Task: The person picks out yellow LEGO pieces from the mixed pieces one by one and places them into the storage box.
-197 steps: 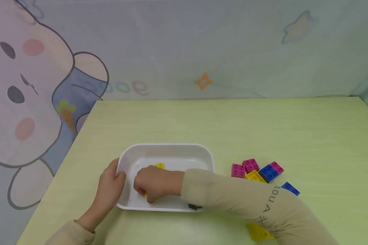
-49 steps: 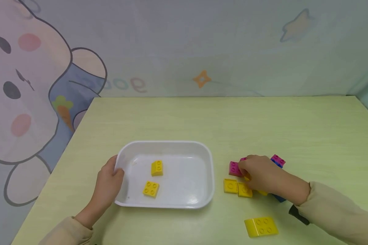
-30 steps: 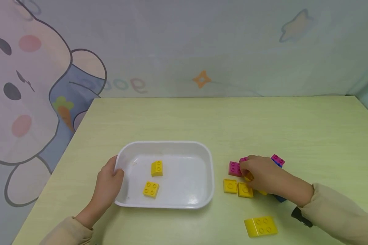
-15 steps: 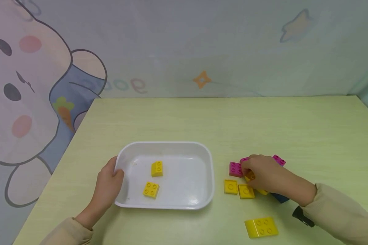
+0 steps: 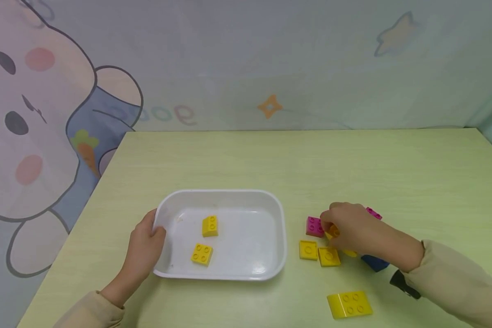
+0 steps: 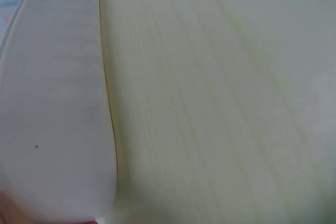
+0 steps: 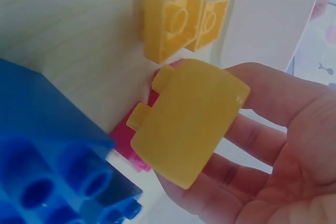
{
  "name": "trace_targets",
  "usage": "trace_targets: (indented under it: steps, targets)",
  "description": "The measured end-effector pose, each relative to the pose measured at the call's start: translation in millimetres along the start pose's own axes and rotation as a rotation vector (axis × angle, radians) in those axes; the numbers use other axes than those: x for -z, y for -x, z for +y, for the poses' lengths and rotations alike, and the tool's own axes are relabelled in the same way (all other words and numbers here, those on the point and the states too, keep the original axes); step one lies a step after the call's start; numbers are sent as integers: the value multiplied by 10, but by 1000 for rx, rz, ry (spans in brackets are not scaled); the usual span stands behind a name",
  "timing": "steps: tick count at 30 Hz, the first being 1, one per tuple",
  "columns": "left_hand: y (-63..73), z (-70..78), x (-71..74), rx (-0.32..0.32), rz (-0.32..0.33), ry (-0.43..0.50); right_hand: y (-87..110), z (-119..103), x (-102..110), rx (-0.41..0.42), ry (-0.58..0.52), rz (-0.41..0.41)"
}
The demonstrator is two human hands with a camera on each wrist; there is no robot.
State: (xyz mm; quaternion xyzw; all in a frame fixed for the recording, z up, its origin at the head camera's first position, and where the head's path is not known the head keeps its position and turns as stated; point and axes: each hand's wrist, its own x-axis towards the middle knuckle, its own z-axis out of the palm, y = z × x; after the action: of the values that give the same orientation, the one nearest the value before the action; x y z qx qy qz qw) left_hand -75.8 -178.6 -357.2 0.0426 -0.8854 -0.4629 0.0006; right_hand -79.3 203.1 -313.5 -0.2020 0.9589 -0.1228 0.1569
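My left hand (image 5: 145, 241) grips the left rim of the white plastic tray (image 5: 246, 248), thumb inside and fingers outside. In the left wrist view the tray's outer wall (image 6: 58, 93) fills the left side. Two yellow toy bricks (image 5: 202, 253) lie in the tray, one with a sloped side. To the right of the tray, my right hand (image 5: 361, 232) pinches a yellow curved building brick (image 7: 189, 121) between thumb and fingers, its studs facing sideways in the right wrist view. A magenta brick (image 5: 314, 226) sits right beside the fingertips; the hand hides part of the pile.
Two yellow bricks (image 5: 308, 250) lie hollow side up near the tray. Blue bricks (image 5: 375, 263) and another magenta brick (image 5: 374, 212) show around the right wrist. A larger yellow brick (image 5: 350, 304) rests nearer the front, left of a black object (image 5: 404, 284) at the sleeve.
My right hand has moved from inside the tray to the bricks on the right. In the last half second it shifts slightly upward with the yellow brick. My left hand stays on the rim.
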Motion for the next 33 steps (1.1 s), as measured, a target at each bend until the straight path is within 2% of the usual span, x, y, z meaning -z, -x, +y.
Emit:
trace_targets:
  steps: [16,21,28,33]
  targets:
    - [-7,22,10,-36,10,-11,-93,-151,273,97,65,49]
    - [-8,23,10,-30,8,-11,-137,-268,390,99,55,38]
    - [-6,7,0,-22,9,0,-199,-452,512,173,80,51]
    - [1,0,5,-24,10,-1,-235,-602,585,190,60,39]
